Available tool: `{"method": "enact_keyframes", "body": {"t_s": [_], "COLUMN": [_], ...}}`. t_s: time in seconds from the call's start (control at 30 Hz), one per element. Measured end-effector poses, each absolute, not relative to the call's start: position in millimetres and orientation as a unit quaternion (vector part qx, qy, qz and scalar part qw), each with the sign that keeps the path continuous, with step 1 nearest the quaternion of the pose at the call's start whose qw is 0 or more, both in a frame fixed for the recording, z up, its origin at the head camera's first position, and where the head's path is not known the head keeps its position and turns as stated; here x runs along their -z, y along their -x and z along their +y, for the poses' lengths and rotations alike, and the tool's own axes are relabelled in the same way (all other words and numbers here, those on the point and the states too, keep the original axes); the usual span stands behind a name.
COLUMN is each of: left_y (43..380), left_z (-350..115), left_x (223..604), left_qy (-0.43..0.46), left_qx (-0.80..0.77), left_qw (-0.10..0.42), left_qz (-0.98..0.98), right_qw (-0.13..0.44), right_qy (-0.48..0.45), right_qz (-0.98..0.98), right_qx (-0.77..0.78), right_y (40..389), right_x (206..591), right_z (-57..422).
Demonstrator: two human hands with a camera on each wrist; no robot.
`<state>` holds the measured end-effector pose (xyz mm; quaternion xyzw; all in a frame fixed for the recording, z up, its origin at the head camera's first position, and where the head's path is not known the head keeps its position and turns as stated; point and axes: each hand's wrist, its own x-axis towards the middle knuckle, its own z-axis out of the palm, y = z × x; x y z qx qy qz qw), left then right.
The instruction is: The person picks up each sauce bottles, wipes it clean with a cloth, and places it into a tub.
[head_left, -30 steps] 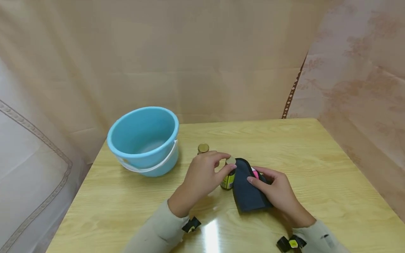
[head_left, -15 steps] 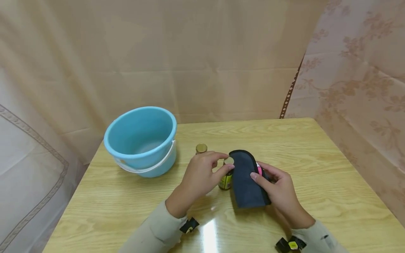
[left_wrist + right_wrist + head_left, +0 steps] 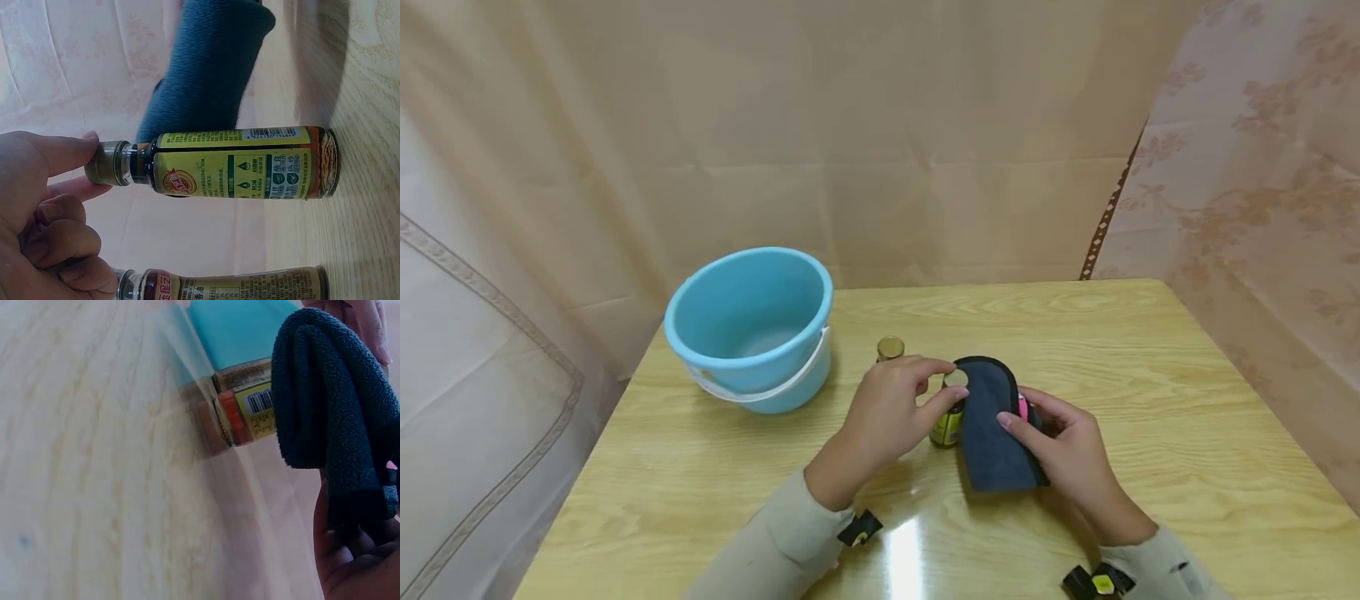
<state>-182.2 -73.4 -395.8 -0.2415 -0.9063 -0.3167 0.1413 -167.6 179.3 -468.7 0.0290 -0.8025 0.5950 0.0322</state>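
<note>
My left hand (image 3: 891,408) pinches the cap of a small glass bottle with a yellow-green label (image 3: 946,427), its thumb and forefinger on either side of the cap. The bottle (image 3: 237,164) stands upright on the table, dark liquid inside. My right hand (image 3: 1067,450) grips a folded dark blue towel (image 3: 1000,433) with black edging; a bit of pink shows at the fold by the fingers. The towel lies against the bottle's right side, and its fuzzy pile (image 3: 340,394) shows in the right wrist view. Behind the left hand is a second bottle (image 3: 891,347), mostly hidden, with a gold cap.
A light blue bucket (image 3: 748,362) with a white handle stands at the back left of the wooden table (image 3: 1150,400). Beige curtains (image 3: 880,167) hang behind the table, and a patterned cloth (image 3: 1262,208) hangs on the right.
The towel has moved up a little along the bottle's side, and its fold has straightened. The left hand keeps its pinch on the cap. The head view has shifted slightly.
</note>
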Motion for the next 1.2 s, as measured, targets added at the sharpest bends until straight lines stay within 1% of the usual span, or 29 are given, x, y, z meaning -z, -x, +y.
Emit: {"method": "enact_keyframes", "body": {"t_s": [0.23,0.47,0.7,0.87,1.07,1.2], "left_y": [183.6,184.1,183.6,184.1,183.5,183.3], "left_z": [-71.5,-71.6,-71.4,-72.2,-74.0,-74.6], "left_x": [398.4,396.9,395.0,394.9,394.7,393.0], "left_qy": [0.243,0.248,0.244,0.246,0.244,0.23], "left_qx": [0.31,0.308,0.301,0.304,0.294,0.291], "left_qw": [0.138,0.143,0.14,0.132,0.143,0.14], "left_qz": [-0.909,-0.907,-0.911,-0.911,-0.913,-0.918], "right_qw": [-0.003,0.006,-0.002,-0.008,-0.009,-0.009], "right_qy": [-0.045,-0.065,-0.061,-0.06,-0.06,-0.059], "right_qz": [-0.82,-0.855,-0.887,-0.893,-0.897,-0.898], "right_qx": [-0.57,-0.514,-0.459,-0.447,-0.439,-0.436], "right_y": [168.7,173.0,174.7,175.8,175.6,175.5], "right_x": [473.6,478.5,482.1,483.0,483.3,481.7], "right_z": [182.5,183.6,186.0,187.1,186.8,185.9]}}
